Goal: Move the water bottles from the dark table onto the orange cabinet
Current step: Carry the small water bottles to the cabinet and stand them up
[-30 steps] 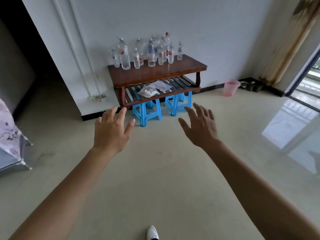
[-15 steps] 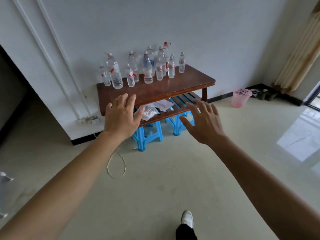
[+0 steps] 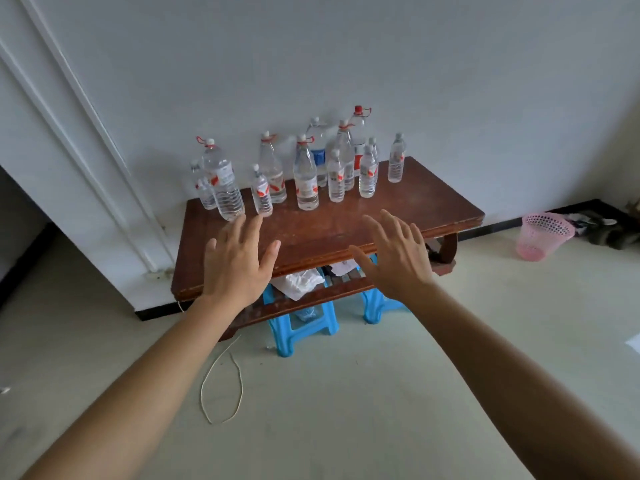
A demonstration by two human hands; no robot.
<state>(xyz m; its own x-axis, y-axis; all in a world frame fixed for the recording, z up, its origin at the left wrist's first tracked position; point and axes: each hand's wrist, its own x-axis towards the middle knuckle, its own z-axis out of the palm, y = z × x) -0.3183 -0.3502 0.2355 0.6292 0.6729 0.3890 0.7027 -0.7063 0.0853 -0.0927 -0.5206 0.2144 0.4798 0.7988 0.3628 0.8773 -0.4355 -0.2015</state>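
Over the dark table, left hand and right hand reach, fingers spread, empty; next, I judge, grasping the nearest water bottles.

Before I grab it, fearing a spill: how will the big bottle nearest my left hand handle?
The big bottle looks full, so probably heavy for one hand. Its ribbed plastic may flex but should give grip. Tall and narrow, it could tip if the left hand nudges it high.
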